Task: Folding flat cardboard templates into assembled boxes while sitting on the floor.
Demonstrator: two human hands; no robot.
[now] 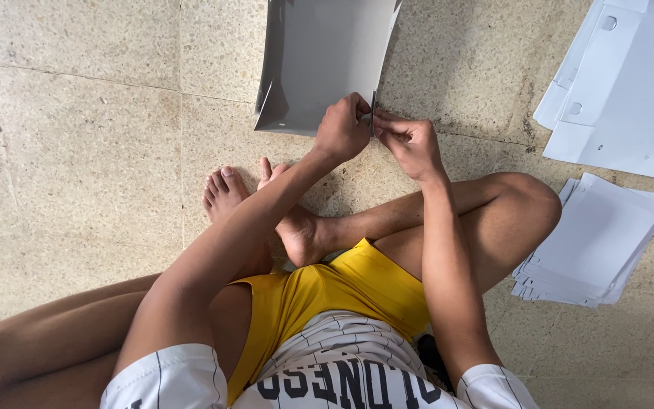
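A person sits cross-legged on a speckled stone floor (77, 151). The left hand (342, 129) and right hand (412, 142) both pinch the near corner of a grey, half-folded cardboard box blank (319, 53). It holds nothing. Two stacks of flat white blanks (596, 242) lie to the right.

Grey folded cardboard sheet (319, 60), curved upward, on floor

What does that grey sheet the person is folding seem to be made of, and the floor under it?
The grey sheet looks like thin card or plastic board: matte, smooth, bending in a curve, with cut flaps and a punched hole. Both the left hand and right hand pinch its edge. The floor looks like speckled stone tile, with grout lines showing.
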